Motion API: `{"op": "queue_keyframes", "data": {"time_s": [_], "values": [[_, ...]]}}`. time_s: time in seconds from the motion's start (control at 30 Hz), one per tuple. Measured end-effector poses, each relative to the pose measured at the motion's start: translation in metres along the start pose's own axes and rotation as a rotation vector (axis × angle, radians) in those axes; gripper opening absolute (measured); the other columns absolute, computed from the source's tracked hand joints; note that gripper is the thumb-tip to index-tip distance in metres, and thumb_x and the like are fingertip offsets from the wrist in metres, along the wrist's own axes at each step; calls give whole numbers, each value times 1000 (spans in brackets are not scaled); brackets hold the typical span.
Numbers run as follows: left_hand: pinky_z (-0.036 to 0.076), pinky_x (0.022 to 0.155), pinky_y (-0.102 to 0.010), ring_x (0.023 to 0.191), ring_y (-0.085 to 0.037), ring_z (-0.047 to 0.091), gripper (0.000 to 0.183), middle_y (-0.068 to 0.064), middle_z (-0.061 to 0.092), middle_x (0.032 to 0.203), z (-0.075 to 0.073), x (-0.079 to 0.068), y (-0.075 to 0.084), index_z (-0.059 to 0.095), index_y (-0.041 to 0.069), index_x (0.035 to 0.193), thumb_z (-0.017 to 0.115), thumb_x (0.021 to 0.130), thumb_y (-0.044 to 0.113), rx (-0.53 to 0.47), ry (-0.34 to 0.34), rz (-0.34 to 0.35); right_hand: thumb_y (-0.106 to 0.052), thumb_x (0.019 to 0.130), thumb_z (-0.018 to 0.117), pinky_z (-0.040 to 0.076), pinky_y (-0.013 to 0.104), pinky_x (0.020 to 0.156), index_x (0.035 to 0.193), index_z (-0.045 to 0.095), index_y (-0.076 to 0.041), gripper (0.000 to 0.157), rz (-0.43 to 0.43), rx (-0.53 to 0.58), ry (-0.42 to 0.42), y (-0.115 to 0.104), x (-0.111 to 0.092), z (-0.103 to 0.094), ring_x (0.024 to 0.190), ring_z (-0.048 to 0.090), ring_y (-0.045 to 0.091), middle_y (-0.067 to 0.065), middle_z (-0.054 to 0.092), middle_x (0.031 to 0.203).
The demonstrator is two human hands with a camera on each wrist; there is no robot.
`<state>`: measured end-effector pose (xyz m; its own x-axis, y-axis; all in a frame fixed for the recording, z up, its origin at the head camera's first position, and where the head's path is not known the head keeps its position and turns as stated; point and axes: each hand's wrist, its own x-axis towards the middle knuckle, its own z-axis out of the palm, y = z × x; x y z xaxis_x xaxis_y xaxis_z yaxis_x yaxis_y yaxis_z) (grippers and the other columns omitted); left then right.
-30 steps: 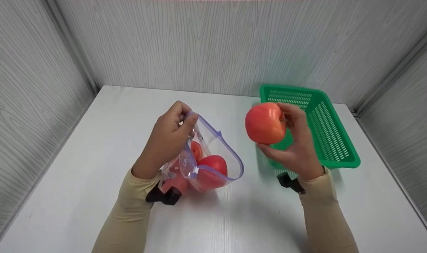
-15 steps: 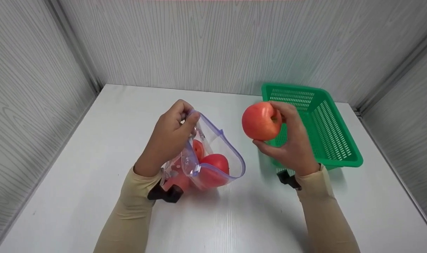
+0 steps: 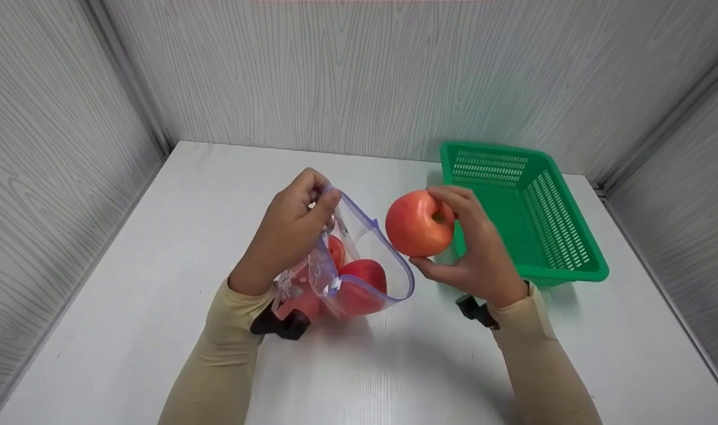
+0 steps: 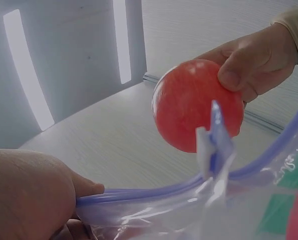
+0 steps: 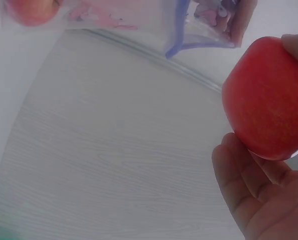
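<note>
My left hand (image 3: 294,227) pinches the purple-edged rim of a clear zip bag (image 3: 362,227), whose mouth gapes toward the right. Inside the bag lie red apples (image 3: 364,280), partly hidden by the plastic and the hand. In my right hand (image 3: 474,251) is a red apple (image 3: 419,223), held between thumb and fingers just right of the bag's opening. The left wrist view puts this apple (image 4: 194,107) beyond the bag's slider (image 4: 214,142). Seen from the right wrist, the apple (image 5: 269,100) is away from the bag's edge (image 5: 179,37).
A green slotted basket (image 3: 563,224) stands at the right rear of the white table (image 3: 158,248), with no fruit showing in it. Grey wood-grain panels (image 3: 335,77) wall the table at the back and both sides.
My right hand has carried the apple left and slightly down, from over the basket's edge to beside the bag's mouth. The left hand keeps its grip on the rim, nearly still.
</note>
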<state>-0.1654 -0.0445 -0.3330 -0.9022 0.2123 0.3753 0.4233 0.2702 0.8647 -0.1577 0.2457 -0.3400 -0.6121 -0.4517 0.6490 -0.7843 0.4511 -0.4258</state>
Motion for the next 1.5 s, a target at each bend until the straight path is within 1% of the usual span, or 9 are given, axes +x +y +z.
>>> {"op": "queue_keyframes", "data": {"time_s": [0.2, 0.47, 0.63, 0.83, 1.1, 1.2, 1.3, 1.4, 1.5], "values": [[56, 75, -35, 79, -20, 61, 21, -8, 58, 87, 1, -1, 3, 51, 8, 107, 58, 107, 28, -7, -20, 6, -18, 69, 98, 58, 42, 93, 147, 48, -16, 93, -17, -92, -85, -14, -1, 3, 131, 54, 20, 5, 52, 143], [54, 75, -32, 79, -20, 60, 21, -7, 58, 85, 3, -2, 4, 50, 8, 107, 57, 107, 28, -31, -51, 31, -30, 71, 97, 59, 38, 91, 148, 49, -18, 91, -93, -231, -229, -27, 2, 15, 125, 60, 22, 7, 55, 141], [52, 72, -31, 77, -19, 58, 19, -6, 57, 84, 2, -6, 2, 50, 8, 106, 56, 108, 27, -35, -41, 47, -38, 75, 93, 58, 33, 92, 149, 49, -23, 87, -121, -296, -321, -30, 9, 29, 121, 59, 20, 7, 55, 138], [50, 72, -32, 76, -19, 59, 19, -5, 57, 82, 4, -6, 3, 49, 8, 105, 54, 109, 26, -42, -72, 71, -38, 75, 94, 59, 33, 89, 148, 48, -27, 87, -118, -380, -380, -42, 14, 38, 113, 59, 22, 10, 52, 134], [46, 70, -32, 75, -18, 53, 18, -4, 54, 82, 4, -3, 3, 51, 8, 104, 54, 108, 25, -32, -85, 103, -36, 74, 95, 56, 34, 95, 160, 32, -20, 108, -111, -422, -388, -47, 18, 41, 120, 58, 22, 9, 53, 136], [48, 71, -31, 74, -20, 55, 17, -5, 55, 81, 5, -3, 4, 50, 7, 104, 54, 108, 23, -75, -104, 98, -37, 74, 95, 56, 32, 94, 149, 44, -13, 94, -95, -436, -342, -45, 19, 45, 115, 58, 21, 8, 56, 130], [50, 71, -29, 75, -21, 57, 15, -6, 55, 82, 4, -3, 5, 50, 6, 104, 54, 108, 20, -144, -105, 91, -37, 76, 94, 55, 29, 83, 127, 55, -9, 70, -67, -392, -264, -41, 19, 47, 98, 59, 18, 6, 61, 110], [50, 69, -27, 74, -21, 55, 13, -6, 55, 81, 2, -2, 4, 50, 5, 103, 56, 108, 16, -210, -67, 95, -31, 84, 88, 53, 29, 80, 113, 58, -9, 46, -86, -251, -243, -36, 18, 42, 91, 60, 16, 2, 65, 100], [44, 64, -25, 69, -18, 49, 12, -4, 50, 76, -1, -2, 2, 50, 5, 102, 57, 107, 13, -226, -13, 107, -14, 91, 81, 55, 31, 93, 120, 64, -7, 34, -136, -32, -254, -26, 15, 28, 106, 66, 18, 3, 71, 113]]}}
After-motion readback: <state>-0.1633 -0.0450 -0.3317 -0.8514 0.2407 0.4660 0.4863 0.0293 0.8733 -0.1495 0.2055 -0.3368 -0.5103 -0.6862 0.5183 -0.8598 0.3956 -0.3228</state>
